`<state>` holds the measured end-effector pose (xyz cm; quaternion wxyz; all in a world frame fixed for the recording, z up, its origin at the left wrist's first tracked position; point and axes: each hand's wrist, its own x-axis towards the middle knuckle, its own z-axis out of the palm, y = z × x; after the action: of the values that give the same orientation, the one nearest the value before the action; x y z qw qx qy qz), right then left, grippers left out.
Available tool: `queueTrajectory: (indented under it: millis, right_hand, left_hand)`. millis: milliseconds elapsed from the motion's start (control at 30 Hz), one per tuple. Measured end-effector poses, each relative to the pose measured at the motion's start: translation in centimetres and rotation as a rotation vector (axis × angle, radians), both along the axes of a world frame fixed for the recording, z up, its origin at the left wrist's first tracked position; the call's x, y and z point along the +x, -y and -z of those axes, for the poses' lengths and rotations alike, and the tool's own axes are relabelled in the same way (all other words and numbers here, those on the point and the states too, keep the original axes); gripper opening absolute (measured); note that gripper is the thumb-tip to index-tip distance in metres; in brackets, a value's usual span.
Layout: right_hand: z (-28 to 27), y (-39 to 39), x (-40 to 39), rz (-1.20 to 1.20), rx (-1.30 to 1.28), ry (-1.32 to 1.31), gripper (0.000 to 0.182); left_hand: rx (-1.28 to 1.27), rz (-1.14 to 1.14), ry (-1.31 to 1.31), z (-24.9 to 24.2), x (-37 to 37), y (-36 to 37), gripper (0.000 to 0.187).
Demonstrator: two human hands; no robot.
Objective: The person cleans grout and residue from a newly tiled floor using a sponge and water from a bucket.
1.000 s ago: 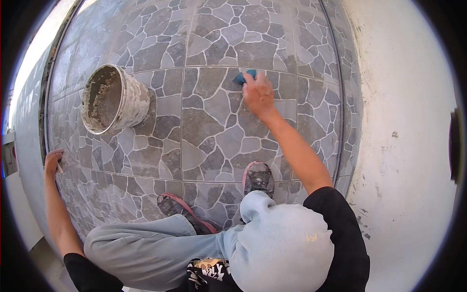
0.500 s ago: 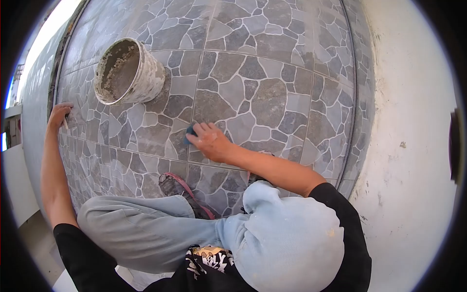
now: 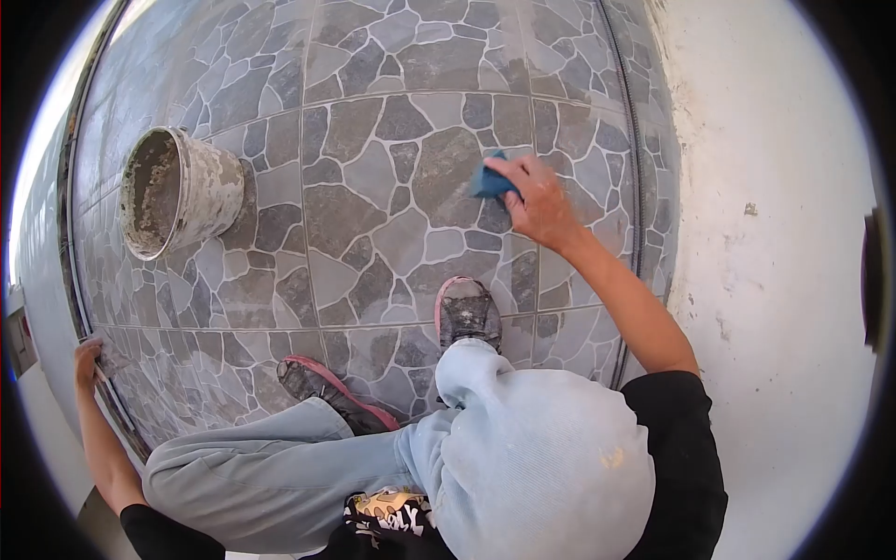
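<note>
My right hand (image 3: 541, 198) is closed on a blue sponge (image 3: 495, 175), which touches the stone-patterned tile floor (image 3: 401, 224) in front of my feet. At the far left, my left hand (image 3: 88, 359) is low by the floor's edge, its fingers curled. A small pale thing pokes out below those fingers, too small to name. A bucket (image 3: 210, 191) crusted with dried grey mortar stands between my two hands, farther forward. Its mouth faces left in this view, and its inner wall is coated too.
My dark shoes with pink edges (image 3: 467, 313) are on the tiles. Along the right side a dark ribbed conduit (image 3: 635, 168) runs on the floor near a stained white wall (image 3: 756, 280). A dark rail-like edge (image 3: 67, 205) borders the floor on the left.
My right hand has moved right and forward across the tiles with the sponge. The view has shifted, so the bucket and left hand appear lower and farther left.
</note>
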<state>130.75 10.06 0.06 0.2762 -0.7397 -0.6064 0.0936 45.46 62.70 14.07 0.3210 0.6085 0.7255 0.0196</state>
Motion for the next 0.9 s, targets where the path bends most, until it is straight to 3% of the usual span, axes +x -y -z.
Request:
queueTrajectory:
  millis: [33, 67, 133, 233, 300, 333, 467, 533, 600, 667, 733, 800, 867, 900]
  right_hand:
    - [0.8, 1.7, -1.5, -0.243, -0.101, -0.023, 0.051]
    - [1.6, 1.7, -1.2, -0.237, -0.099, -0.024, 0.051]
    - [3.2, 1.8, -0.2, -0.481, -0.15, -0.022, 0.047]
    - [5.6, -5.3, 9.3, 0.359, 0.023, 0.294, 0.036]
    - [6.8, -8.2, 11.3, 0.846, -0.058, 0.388, 0.026]
    - [6.7, -8.4, 9.2, 0.839, -0.05, 0.379, 0.026]
    - [4.6, -5.6, -10.0, 0.217, -0.042, 0.11, 0.02]
    - [3.8, -2.1, -19.4, -0.328, -0.113, 0.018, 0.027]
    - [4.9, -0.7, -22.3, -0.791, -0.112, -0.105, 0.032]
    - [4.7, -2.0, -16.3, -0.586, -0.065, -0.14, 0.035]
    - [3.3, -3.1, -6.2, -0.013, -0.051, -0.089, 0.04]
    - [3.6, -1.2, 3.2, 0.443, -0.013, 0.259, 0.045]
    - [1.2, 3.4, 5.8, 0.502, -0.036, 0.34, 0.049]
    - [0.1, 6.0, 4.8, 0.367, -0.068, 0.255, 0.051]
  left_hand:
    - [0.009, 0.035, -0.033, -0.4, 0.4, -0.2, 0.032]
    - [0.018, 0.071, -0.066, -0.8, 1.0, -0.5, 0.033]
    - [-0.029, 0.109, -0.144, -1.9, 4.4, -0.5, 0.035]
    - [-0.072, 0.182, -0.218, -1.6, 7.2, -2.5, 0.038]
    - [-0.06, 0.209, -0.227, -1.6, 8.7, -2.8, 0.041]
    - [-0.037, 0.229, -0.234, -2.0, 10.6, -2.4, 0.041]
    - [0.015, 0.325, -0.242, -0.4, 11.7, -5.1, 0.038]
    - [-0.033, 0.342, -0.261, -0.5, 14.1, -5.7, 0.036]
    - [-0.017, 0.377, -0.21, 1.2, 13.6, -7.9, 0.036]
    - [-0.011, 0.409, -0.171, 1.8, 14.0, -9.0, 0.036]
    - [0.026, 0.365, -0.107, 1.0, 13.7, -8.2, 0.038]
    - [0.02, 0.312, -0.114, 0.4, 11.9, -6.6, 0.039]
    - [-0.056, 0.268, -0.115, -0.5, 9.2, -5.9, 0.041]
    - [-0.134, 0.257, -0.101, -0.7, 6.7, -5.9, 0.043]
